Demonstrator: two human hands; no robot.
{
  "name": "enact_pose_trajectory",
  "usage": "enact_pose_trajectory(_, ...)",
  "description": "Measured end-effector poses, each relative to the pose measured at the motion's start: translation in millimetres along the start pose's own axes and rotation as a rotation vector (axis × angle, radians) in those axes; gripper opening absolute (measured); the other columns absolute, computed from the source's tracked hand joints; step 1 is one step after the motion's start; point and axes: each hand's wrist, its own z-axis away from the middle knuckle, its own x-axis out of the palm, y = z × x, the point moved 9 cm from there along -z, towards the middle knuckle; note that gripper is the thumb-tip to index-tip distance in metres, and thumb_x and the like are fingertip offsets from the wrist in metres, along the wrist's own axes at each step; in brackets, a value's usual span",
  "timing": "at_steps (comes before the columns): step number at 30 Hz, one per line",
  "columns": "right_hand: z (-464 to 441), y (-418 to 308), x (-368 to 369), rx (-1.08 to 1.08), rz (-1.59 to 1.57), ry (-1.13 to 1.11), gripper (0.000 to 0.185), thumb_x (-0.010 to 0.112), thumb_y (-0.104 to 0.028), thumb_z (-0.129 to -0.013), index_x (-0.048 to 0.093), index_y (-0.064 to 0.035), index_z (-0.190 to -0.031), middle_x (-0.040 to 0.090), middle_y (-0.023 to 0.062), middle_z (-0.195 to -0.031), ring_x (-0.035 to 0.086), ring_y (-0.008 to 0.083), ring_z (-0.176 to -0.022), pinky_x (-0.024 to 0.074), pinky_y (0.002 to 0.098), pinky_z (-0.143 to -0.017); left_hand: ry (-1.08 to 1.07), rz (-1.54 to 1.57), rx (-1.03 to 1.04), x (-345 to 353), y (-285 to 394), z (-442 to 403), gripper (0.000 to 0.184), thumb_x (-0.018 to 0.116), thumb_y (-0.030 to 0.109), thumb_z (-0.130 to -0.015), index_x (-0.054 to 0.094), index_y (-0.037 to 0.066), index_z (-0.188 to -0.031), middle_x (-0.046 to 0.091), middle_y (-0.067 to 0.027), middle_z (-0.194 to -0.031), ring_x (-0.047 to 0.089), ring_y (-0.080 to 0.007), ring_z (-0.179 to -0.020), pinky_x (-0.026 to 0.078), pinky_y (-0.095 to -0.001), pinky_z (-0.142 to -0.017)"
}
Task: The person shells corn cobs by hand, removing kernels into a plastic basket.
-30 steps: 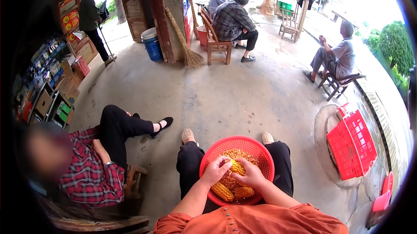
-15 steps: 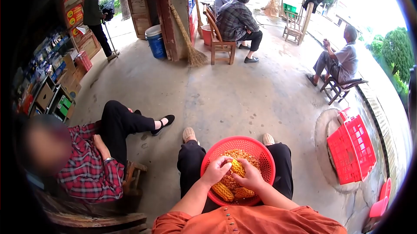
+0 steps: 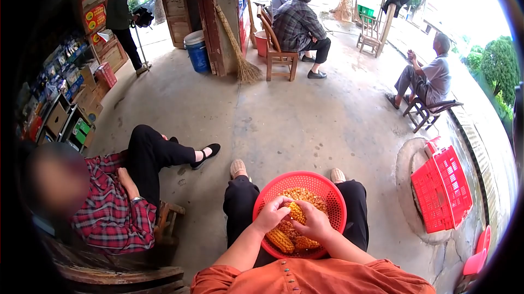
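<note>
An ear of yellow corn [image 3: 296, 213] is held between both my hands over a red plastic colander [image 3: 327, 184] on my lap. The fingers of my left hand [image 3: 271, 215] are closed on its left side. My right hand [image 3: 313, 223] grips it from the right, the thumb pressed near the kernels. Below, inside the colander, lie loose corn kernels [image 3: 303, 193] and more ears, including a corn ear [image 3: 280, 241] at the left and another corn ear [image 3: 307, 243] near my right wrist. The fingertips partly cover the held ear.
To the left sits a person in a plaid shirt [image 3: 117, 207]. A red crate [image 3: 443, 187] and a red basin [image 3: 477, 260] are on the right. Farther off are a broom [image 3: 240, 57], a blue bucket [image 3: 197, 54], several other people and a wooden chair [image 3: 371, 35].
My fingers have shifted slightly on the corn ear, the right thumb moving up and closer to the left fingers. The colander stays in place.
</note>
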Motion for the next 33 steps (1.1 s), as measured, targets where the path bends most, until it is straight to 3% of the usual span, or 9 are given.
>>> enact_pose_trajectory(2,-0.7,-1.6,-1.0,0.002,-0.005,0.003,0.063,0.073,-0.028,-0.082,0.046,-0.0061,-0.135,0.061,0.0227,-0.118,0.064,0.0394,-0.102,0.0539,0.0448,-0.083,-0.01,0.131,-0.092,-1.3,-12.7,-0.8,0.027,0.052,0.003,-0.092,0.058,0.003,-0.118,0.061,-0.0022,-0.103,0.06,-0.0092,-0.09,0.052,-0.0252,-0.08)
enact_pose_trajectory(17,1.9,-0.8,10.5,0.012,0.016,-0.048,0.063,0.072,-0.026,-0.082,0.044,-0.0049,-0.134,0.061,0.0233,-0.109,0.064,0.0416,-0.091,0.0531,0.0479,-0.075,0.008,0.0,-0.062,-3.5,-10.8,-1.0,0.03,0.049,0.0,-0.088,0.061,0.003,-0.115,0.061,-0.001,-0.097,0.057,-0.0073,-0.081,0.049,-0.0239,-0.075)
enact_pose_trajectory(21,2.5,1.0,11.8,0.014,-0.037,-0.034,0.061,0.072,-0.027,-0.083,0.046,-0.0047,-0.134,0.061,0.0238,-0.115,0.064,0.0412,-0.096,0.0528,0.0463,-0.081,0.024,0.028,-0.066,-5.0,-21.7,-3.3,0.028,0.049,0.001,-0.088,0.061,0.003,-0.113,0.06,-0.0009,-0.091,0.055,-0.0064,-0.08,0.048,-0.0232,-0.072)
enact_pose_trajectory(24,0.1,-1.0,8.7,0.096,-0.081,-0.07,0.061,0.072,-0.029,-0.084,0.047,-0.0046,-0.134,0.062,0.0241,-0.116,0.064,0.0399,-0.102,0.0522,0.044,-0.086,0.126,-0.219,0.118,-14.9,-8.2,-3.8,0.029,0.047,0.0,-0.088,0.062,0.004,-0.113,0.06,-0.0007,-0.087,0.055,-0.0064,-0.077,0.048,-0.0229,-0.068)
enact_pose_trajectory(26,-0.2,3.6,9.7,0.156,-0.069,-0.106,0.061,0.071,-0.03,-0.084,0.048,-0.0046,-0.134,0.063,0.0242,-0.116,0.064,0.0392,-0.105,0.0518,0.0429,-0.089,0.086,0.006,-0.153,-10.9,-19.2,-0.2,0.027,0.049,0.003,-0.091,0.062,0.005,-0.115,0.059,0.001,-0.082,0.055,-0.0058,-0.071,0.047,-0.0219,-0.062)
enact_pose_trajectory(29,0.1,14.9,9.0,0.211,-0.059,-0.104,0.063,0.072,-0.033,-0.084,0.048,-0.0048,-0.135,0.065,0.0233,-0.112,0.065,0.037,-0.106,0.0513,0.0414,-0.091,0.022,0.226,-0.235,-5.6,-22.5,1.7,0.023,0.054,0.009,-0.095,0.061,0.006,-0.117,0.057,0.003,-0.08,0.054,-0.0051,-0.066,0.045,-0.0206,-0.06)
enact_pose_trajectory(30,0.0,18.2,9.4,0.248,-0.122,-0.105,0.063,0.072,-0.034,-0.084,0.049,-0.0048,-0.134,0.065,0.0232,-0.113,0.065,0.0363,-0.107,0.0512,0.0411,-0.091,0.02,0.153,-0.204,-2.1,-11.2,3.0,0.023,0.058,0.017,-0.098,0.06,0.006,-0.119,0.057,0.0039,-0.079,0.053,-0.0045,-0.065,0.044,-0.0199,-0.059)
enact_pose_trajectory(33,0.9,25.8,11.2,0.299,-0.216,-0.109,0.062,0.074,-0.036,-0.085,0.051,-0.0044,-0.133,0.065,0.0227,-0.113,0.065,0.034,-0.107,0.051,0.0399,-0.091,-0.002,0.141,-0.18,-0.5,-7.6,2.9,0.023,0.059,0.018,-0.099,0.061,0.006,-0.118,0.057,0.0037,-0.079,0.053,-0.0045,-0.066,0.044,-0.02,-0.059)
